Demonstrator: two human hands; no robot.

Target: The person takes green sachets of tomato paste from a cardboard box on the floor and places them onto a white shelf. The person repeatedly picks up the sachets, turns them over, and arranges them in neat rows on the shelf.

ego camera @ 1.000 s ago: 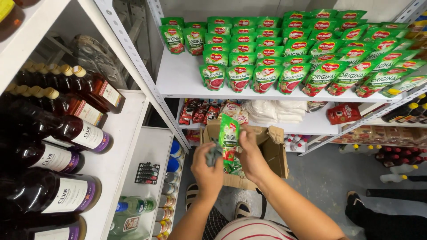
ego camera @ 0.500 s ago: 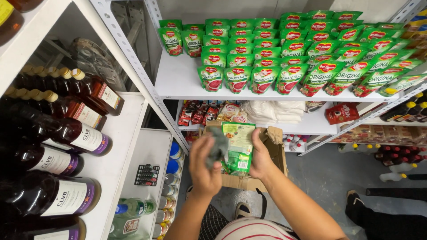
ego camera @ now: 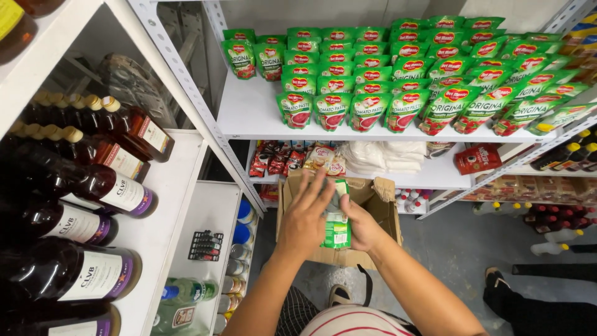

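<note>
Holding a green pouch (ego camera: 336, 222) between left hand (ego camera: 306, 216) and right hand (ego camera: 362, 225), above an open cardboard box (ego camera: 380, 205). Facing a white shelf (ego camera: 255, 118) lined with matching green pouches (ego camera: 404, 74); dark bottles (ego camera: 74, 186) lying at left.

Green pouch (ego camera: 336, 225), seemingly red-patterned, brown box (ego camera: 384, 205)
</note>
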